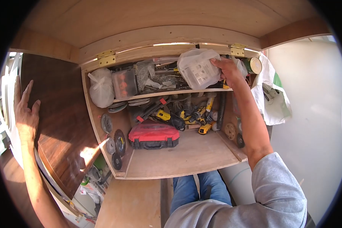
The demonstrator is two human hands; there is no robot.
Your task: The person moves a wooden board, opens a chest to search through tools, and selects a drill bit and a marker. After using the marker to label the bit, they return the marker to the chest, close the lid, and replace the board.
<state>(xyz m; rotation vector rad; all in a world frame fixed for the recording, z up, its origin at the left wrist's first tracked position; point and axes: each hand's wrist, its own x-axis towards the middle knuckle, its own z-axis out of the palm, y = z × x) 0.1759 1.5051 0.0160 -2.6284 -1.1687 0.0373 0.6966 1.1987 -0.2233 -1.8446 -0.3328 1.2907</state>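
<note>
My right hand (230, 71) reaches to the cabinet's upper shelf and grips the edge of a translucent plastic container (200, 71) with a printed label, tilted towards me. Out to the left, my left hand (27, 117) has its fingers stretched out and thumb apart, at the edge of a dark brown wooden panel (60, 98). Left of the container on the same shelf are small loose hardware pieces (165, 79), a clear box with orange items (124, 84) and a knotted white plastic bag (101, 88). A tin can (253, 65) lies right of my right hand.
Below the shelf (171, 92) sit a red and black tool case (154, 136) and yellow power tools (203, 125). Grinding discs (119, 143) hang on the cabinet's left wall. A hinged wooden lid (171, 19) stands raised overhead. A white sack (271, 93) hangs at the right.
</note>
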